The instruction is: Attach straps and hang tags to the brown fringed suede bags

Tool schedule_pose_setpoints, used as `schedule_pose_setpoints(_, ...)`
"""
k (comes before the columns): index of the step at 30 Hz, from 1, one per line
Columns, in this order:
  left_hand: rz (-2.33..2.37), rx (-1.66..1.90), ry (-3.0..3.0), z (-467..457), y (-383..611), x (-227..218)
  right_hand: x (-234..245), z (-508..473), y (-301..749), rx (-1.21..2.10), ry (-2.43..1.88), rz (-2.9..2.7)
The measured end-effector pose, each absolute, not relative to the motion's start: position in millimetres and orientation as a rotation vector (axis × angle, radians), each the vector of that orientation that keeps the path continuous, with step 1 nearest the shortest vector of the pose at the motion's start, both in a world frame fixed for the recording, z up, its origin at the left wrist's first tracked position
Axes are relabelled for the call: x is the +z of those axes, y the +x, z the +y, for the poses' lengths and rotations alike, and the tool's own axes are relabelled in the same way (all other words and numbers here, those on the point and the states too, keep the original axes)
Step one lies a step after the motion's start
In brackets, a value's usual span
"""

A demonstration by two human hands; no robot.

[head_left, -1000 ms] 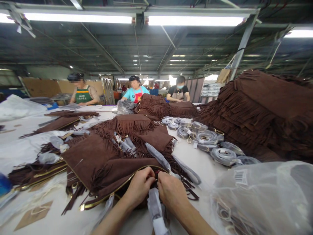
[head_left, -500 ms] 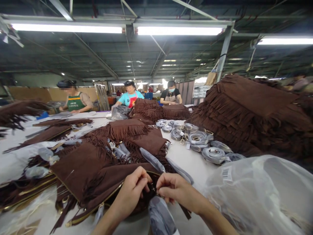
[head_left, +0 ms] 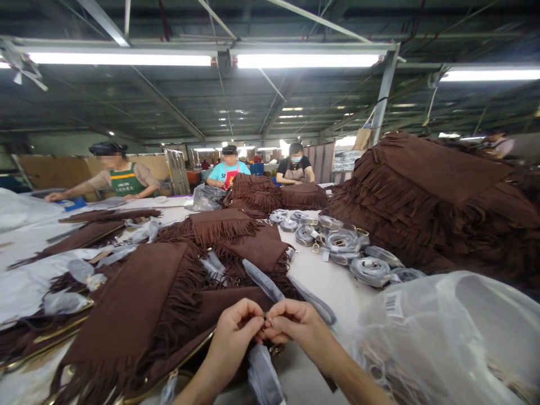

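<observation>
Both hands are drawn together low in front of the wearer, the left hand [head_left: 237, 337] and the right hand [head_left: 302, 331] almost touching at the fingertips, each with thumb and forefinger brought tightly together and the other fingers curled in. From where I stand they seem to be pinching a small dark piece [head_left: 265, 317] between them, too tiny and too covered to make out. Right under them, toward the near edge of the white table [head_left: 314, 264], lies a dark brown bag [head_left: 198, 316] with a gold zipper [head_left: 192, 356] running along its side; the left forearm crosses over part of it. A plastic-wrapped strap [head_left: 265, 374] hangs down just below the hands. Against the brown bag, on the wearer's left, a fringed bag [head_left: 130, 304] lies flat with its fringe spread toward the wrists. Over by the table's right side there's a clear plastic sack [head_left: 434, 332] with a barcode label [head_left: 393, 304], and beyond it coiled straps [head_left: 340, 239] in clear wrap, near the foot of a tall heap of fringed bags [head_left: 439, 174]. Along the far edge I can see three co-workers: one in a green apron [head_left: 127, 181] with an arm stretched out over the table, one in a blue top [head_left: 217, 173], and one in a black top [head_left: 284, 166].
</observation>
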State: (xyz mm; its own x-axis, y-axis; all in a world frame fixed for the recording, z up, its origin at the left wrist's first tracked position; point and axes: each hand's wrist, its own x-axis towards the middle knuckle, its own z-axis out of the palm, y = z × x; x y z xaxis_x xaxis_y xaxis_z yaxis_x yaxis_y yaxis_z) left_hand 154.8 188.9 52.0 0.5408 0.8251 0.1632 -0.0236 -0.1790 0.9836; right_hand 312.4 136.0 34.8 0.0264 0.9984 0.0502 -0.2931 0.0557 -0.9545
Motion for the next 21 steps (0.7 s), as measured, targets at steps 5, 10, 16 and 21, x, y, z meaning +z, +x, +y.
schedule_pose_setpoints(5, 0.725, 0.879, 1.505, 189.7, 154.7, 50.6, 32.9, 138.5, 311.4, 1.177, -0.918, -1.061)
schedule_pose_setpoints(10, 0.781, 0.886, 1.59, 186.2, 155.3, 53.3, 29.9, 138.7, 313.2, 1.127, -0.958, -1.099)
schedule_pose_setpoints(16, 0.844, 0.883, 1.777, 183.2, 155.8, 55.0, 26.7, 139.5, 311.4, 1.126, -1.019, -1.053)
schedule_pose_setpoints(21, 0.855, 0.906, 1.918, 183.1, 155.9, 52.3, 31.5, 136.5, 307.6, 1.062, -1.056, -1.107)
